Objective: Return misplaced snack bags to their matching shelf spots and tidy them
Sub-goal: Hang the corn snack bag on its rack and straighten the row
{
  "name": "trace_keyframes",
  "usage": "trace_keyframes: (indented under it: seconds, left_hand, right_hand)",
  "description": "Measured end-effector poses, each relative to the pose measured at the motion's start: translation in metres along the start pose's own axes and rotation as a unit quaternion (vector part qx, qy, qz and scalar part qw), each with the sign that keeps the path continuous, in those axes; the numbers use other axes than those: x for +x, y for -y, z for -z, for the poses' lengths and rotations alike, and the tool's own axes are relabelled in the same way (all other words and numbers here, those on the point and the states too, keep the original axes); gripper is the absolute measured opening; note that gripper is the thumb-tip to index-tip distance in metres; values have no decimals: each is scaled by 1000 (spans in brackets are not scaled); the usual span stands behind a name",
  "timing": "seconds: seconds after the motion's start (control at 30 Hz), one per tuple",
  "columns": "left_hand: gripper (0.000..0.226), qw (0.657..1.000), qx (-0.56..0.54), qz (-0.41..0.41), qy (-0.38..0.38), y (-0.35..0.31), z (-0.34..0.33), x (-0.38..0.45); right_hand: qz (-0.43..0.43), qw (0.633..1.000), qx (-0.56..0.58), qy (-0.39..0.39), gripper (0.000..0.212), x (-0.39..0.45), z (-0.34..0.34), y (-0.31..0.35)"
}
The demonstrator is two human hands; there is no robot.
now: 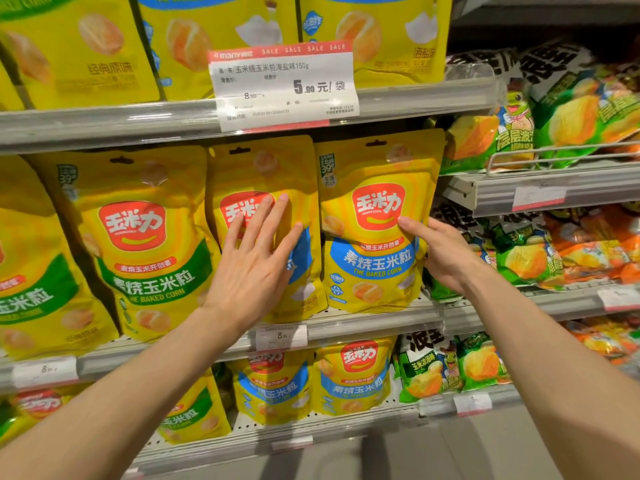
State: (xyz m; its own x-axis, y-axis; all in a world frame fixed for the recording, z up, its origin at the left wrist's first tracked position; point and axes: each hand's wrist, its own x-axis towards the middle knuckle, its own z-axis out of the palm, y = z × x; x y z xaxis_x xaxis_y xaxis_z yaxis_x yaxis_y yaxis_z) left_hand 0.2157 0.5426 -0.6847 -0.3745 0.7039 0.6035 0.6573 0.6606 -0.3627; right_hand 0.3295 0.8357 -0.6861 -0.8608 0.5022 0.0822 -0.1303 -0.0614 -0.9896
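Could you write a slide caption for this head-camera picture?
Left hand presses flat on one blue-banded corn bag while right hand grips its neighbour.

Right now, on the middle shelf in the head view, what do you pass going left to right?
Yellow corn pouch with green band → left hand flat on a blue-band yellow pouch → second blue-band yellow pouch → right hand gripping its edge → green chip bags.
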Motion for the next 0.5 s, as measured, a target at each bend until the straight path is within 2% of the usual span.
trace_keyframes:
  seconds: [0.17,0.27,0.33,0.43,0.5]
  left_hand:
    - [77,1000,-6,5,7,-1,0,0]
    - [78,1000,-19,13,-5,1,2,-3]
    - [75,999,-36,32,-21,3,4,-6]
    - [79,992,-74,98,-40,2,9,-10]
    - [81,987,-95,125,-41,-2,9,-11]
  right_hand:
    - [14,1000,-11,0,53,-6,-7,3]
    - [57,996,-43,-54,73,-16,-14,1]
    - [95,983,-109,-115,87,-26,-20,-6]
    - [184,911,-295,-224,102,-42,-39,-25]
    - [235,859,-388,-238,105,-48,-55,-36]
